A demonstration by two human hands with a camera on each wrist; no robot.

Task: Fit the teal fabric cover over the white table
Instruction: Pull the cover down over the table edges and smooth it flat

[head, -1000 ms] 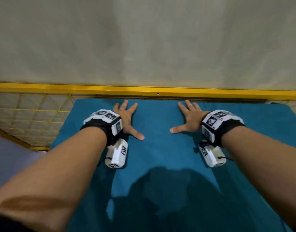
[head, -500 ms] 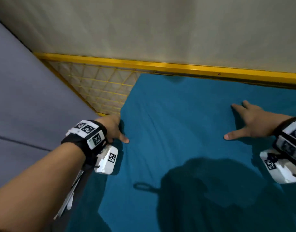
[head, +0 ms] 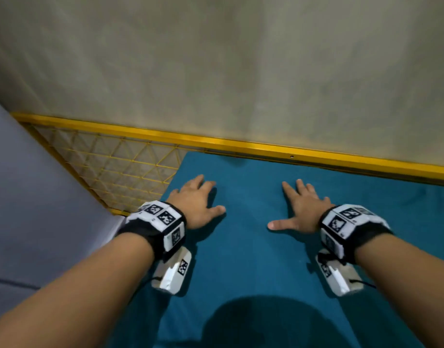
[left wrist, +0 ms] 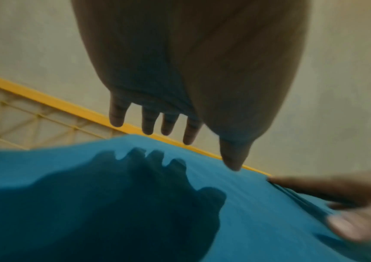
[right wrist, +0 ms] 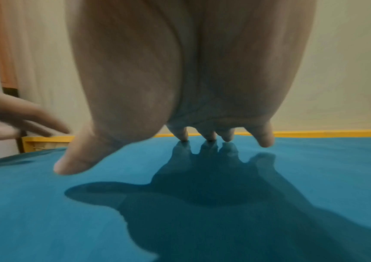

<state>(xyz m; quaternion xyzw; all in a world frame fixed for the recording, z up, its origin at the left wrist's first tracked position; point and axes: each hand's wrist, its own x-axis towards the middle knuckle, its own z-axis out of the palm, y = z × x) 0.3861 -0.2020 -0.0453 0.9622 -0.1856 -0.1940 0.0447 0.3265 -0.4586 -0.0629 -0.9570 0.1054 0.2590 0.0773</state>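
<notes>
Item: right hand [head: 305, 209]. Fingers [right wrist: 183, 135] released and straight, spread; three tips touch the teal fabric cover [head: 253, 247], little finger and thumb appear just clear of it in the right wrist view. Nothing grasped.

Item: left hand [head: 197, 202]. Fingers [left wrist: 117, 117] released, straight, slightly fanned, holding nothing. The left wrist view shows them above the cloth with a separate shadow beneath; contact cannot be told from the head view. Position: near the cover's far left corner.

Item: teal fabric cover. Lies flat across the surface, reaching the far edge and the left edge; no white of the table shows anywhere in view. Matte woven cloth, soft, fine creases near the right hand in the left wrist view, otherwise smooth. Whether its hem is tucked under the edges is hidden.

Item: yellow rail [head: 241, 144]. Straight painted bar just beyond the far edge, rigid, with a yellow wire mesh panel [head: 120, 167] of diamond openings below and to the left. Plain pale wall [head: 241, 59] behind; grey floor [head: 27, 197] at left.

Risk, judged: flat palms dragging the cloth could bunch it into ridges or pull the left corner off the surface, since only friction holds it. Uneven pressure between hands could skew the cover. Fingers pushed past the far edge could catch against the rail.
</notes>
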